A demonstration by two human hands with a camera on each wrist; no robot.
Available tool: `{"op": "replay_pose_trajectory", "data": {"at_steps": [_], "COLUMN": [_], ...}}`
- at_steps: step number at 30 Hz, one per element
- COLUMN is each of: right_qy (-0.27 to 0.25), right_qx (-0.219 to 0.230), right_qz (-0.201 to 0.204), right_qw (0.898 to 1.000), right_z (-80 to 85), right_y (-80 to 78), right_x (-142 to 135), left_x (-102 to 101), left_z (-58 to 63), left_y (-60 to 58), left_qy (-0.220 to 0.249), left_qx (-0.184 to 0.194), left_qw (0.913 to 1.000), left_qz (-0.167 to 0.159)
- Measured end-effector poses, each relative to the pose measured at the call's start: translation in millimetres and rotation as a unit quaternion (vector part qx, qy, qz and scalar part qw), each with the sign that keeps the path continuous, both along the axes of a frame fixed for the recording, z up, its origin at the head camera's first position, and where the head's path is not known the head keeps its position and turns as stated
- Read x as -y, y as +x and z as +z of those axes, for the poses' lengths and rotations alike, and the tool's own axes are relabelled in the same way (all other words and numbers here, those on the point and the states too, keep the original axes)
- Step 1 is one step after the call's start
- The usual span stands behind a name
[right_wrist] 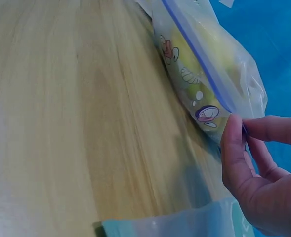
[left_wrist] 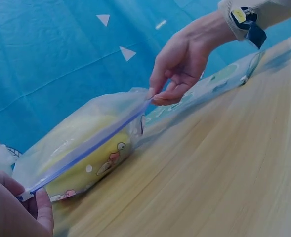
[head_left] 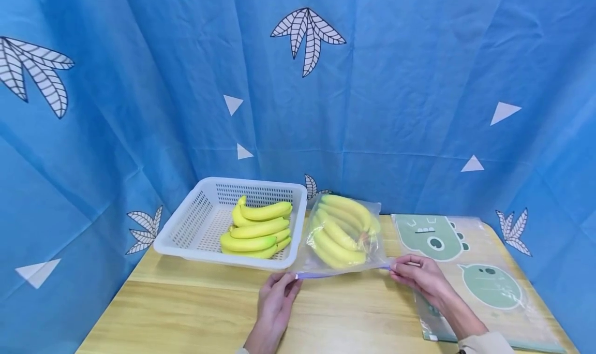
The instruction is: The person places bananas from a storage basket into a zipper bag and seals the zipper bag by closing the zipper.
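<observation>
A clear zip bag [head_left: 303, 261] with bananas [head_left: 342, 230] inside lies on the table, its purple zip edge facing the person. My left hand [head_left: 276, 305] pinches the left end of that edge, by the white slider [left_wrist: 25, 196]. At the opposite end, my right hand [head_left: 421, 277] pinches the corner between thumb and forefinger. The zip strip [left_wrist: 91, 148] is stretched between both hands, a little above the table in the left wrist view. Printed cartoon figures [right_wrist: 208, 113] show on the bag's underside.
Left of the bag stands a white plastic basket [head_left: 193, 222] holding several bananas [head_left: 261, 230] at its right side. Flat zip bags with green cartoon prints [head_left: 491, 286] lie at the right of the wooden table [head_left: 186, 307]. A blue patterned curtain [head_left: 396, 85] hangs behind.
</observation>
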State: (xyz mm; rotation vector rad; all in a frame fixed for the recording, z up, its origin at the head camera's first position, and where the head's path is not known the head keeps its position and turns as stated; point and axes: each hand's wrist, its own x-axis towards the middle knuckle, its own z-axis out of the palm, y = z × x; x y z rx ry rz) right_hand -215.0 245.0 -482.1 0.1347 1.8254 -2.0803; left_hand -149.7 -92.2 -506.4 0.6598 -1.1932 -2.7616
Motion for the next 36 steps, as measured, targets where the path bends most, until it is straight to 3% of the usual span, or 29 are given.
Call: {"op": "replay_pose_trajectory", "data": {"at_steps": [4, 10, 12, 14, 16, 18, 20, 23, 25, 28, 31, 34, 35, 36], "right_qy": [0.012, 0.081, 0.114, 0.143, 0.171, 0.193, 0.221, 0.276, 0.324, 0.4, 0.48, 0.537, 0.55, 0.561], "right_qx": [-0.002, -0.056, -0.08, -0.107, -0.137, -0.159, -0.192, -0.223, -0.218, -0.167, -0.186, -0.231, -0.239, -0.219], "right_qz": [0.02, 0.061, 0.07, 0.077, 0.085, 0.09, 0.088, 0.072, 0.057, 0.072, 0.098, 0.114, 0.113, 0.123], "right_qw": [1.0, 0.993, 0.988, 0.981, 0.972, 0.964, 0.952, 0.932, 0.919, 0.898, 0.852, 0.803, 0.792, 0.789], "right_z": [-4.3, -6.0, -5.2, -4.1, -3.5, -2.9, -2.5, -1.0, -0.1, 0.9, -4.7, -15.1, -19.2, -21.9], "right_y": [4.5, 15.6, 19.7, 24.1, 28.2, 32.5, 37.1, 47.2, 55.2, 65.2, 73.6, 79.8, 81.2, 81.5], "right_x": [0, -5, -9, -15, -22, -30, -38, -53, -65, -90, -118, -143, -150, -157], "left_x": [6, 16, 20, 25, 29, 34, 39, 48, 54, 63, 76, 87, 91, 94], "left_z": [-0.6, 0.1, 1.5, 4.8, 9.8, 16.3, 24.4, 37.1, 46.2, 58.8, 64.3, 61.8, 59.7, 58.1], "left_y": [-0.8, -4.0, -3.0, -0.6, 2.9, 7.2, 13.2, 22.2, 27.7, 30.0, 23.1, 9.5, 4.7, 0.6], "left_qy": [-0.018, -0.057, -0.102, -0.163, -0.231, -0.306, -0.384, -0.5, -0.56, -0.631, -0.696, -0.744, -0.756, -0.764], "left_qx": [-0.004, -0.019, -0.019, -0.024, -0.034, -0.054, -0.07, -0.104, -0.125, -0.149, -0.195, -0.235, -0.245, -0.248], "left_qw": [0.9995, 0.9951, 0.9876, 0.9721, 0.9471, 0.9125, 0.8695, 0.8011, 0.7665, 0.7286, 0.6762, 0.6191, 0.6009, 0.5888], "left_qz": [-0.027, -0.079, -0.118, -0.167, -0.221, -0.266, -0.302, -0.311, -0.289, -0.22, -0.14, -0.088, -0.087, -0.092]}}
